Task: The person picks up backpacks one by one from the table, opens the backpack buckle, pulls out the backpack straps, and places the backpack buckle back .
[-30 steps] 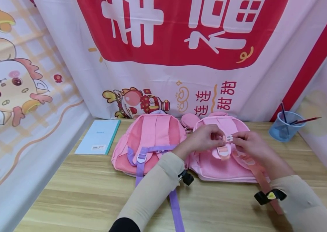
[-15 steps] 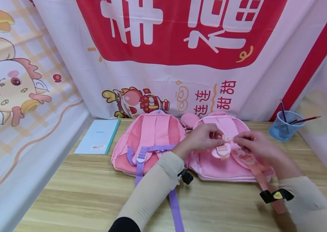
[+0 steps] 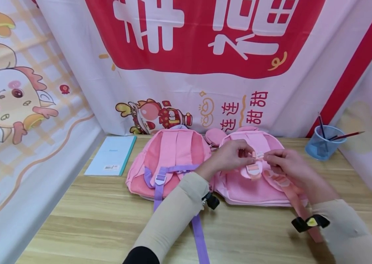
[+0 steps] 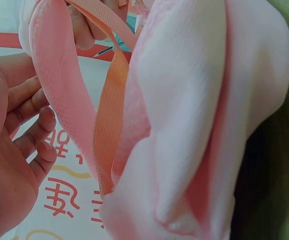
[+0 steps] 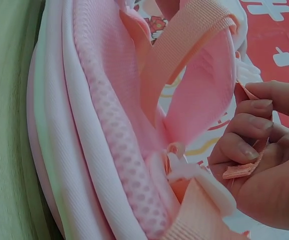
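A pink backpack [image 3: 252, 190] lies straps-up on the table at the right of the head view. Above it, my left hand [image 3: 230, 157] pinches one side of a small white buckle [image 3: 259, 155] on a peach chest strap. Facing it, my right hand [image 3: 286, 163] grips the other side by its peach webbing [image 5: 239, 171], whose loose end curls under the fingers in the right wrist view. Whether the buckle's halves are locked together cannot be told. In the left wrist view, a padded shoulder strap [image 4: 59, 75] hides the left fingertips.
Another pink backpack [image 3: 176, 146], with purple straps [image 3: 200, 234], lies to the left, touching the first. Beyond it is a light blue notebook [image 3: 110, 156]. A blue mesh cup [image 3: 324, 145] with pencils stands at back right. A printed cloth [image 3: 199, 84] hangs behind the table [image 3: 93, 220].
White buckle prongs showed plainly between the hands a second ago and are less distinct now. My right hand shifted slightly right, then back left. The left hand has hardly moved.
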Demonstrator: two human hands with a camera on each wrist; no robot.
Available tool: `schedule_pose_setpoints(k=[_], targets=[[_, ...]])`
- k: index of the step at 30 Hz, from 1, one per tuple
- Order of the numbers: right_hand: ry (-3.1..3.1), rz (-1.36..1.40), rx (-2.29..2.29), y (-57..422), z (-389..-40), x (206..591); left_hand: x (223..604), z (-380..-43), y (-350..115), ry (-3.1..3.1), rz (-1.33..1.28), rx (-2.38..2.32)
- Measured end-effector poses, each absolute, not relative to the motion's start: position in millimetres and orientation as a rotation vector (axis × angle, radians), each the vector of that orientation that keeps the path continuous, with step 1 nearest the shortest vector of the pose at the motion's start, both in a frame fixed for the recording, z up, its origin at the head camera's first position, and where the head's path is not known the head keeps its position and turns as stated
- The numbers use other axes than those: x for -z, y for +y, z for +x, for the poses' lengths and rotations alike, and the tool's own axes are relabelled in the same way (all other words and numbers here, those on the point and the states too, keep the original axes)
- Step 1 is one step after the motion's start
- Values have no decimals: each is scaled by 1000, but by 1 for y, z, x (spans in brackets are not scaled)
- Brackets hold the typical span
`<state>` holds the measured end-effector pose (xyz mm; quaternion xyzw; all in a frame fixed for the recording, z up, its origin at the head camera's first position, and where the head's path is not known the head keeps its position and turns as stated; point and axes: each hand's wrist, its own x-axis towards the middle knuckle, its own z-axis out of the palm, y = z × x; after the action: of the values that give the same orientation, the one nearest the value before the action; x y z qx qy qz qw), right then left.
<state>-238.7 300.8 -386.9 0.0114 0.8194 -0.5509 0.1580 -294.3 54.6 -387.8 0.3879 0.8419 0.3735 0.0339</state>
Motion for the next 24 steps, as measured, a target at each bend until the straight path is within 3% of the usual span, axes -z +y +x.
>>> schedule_pose_setpoints(k=[24], targets=[[2343, -34, 1553, 310, -234, 387, 391, -297, 58, 2615, 1251, -1100]])
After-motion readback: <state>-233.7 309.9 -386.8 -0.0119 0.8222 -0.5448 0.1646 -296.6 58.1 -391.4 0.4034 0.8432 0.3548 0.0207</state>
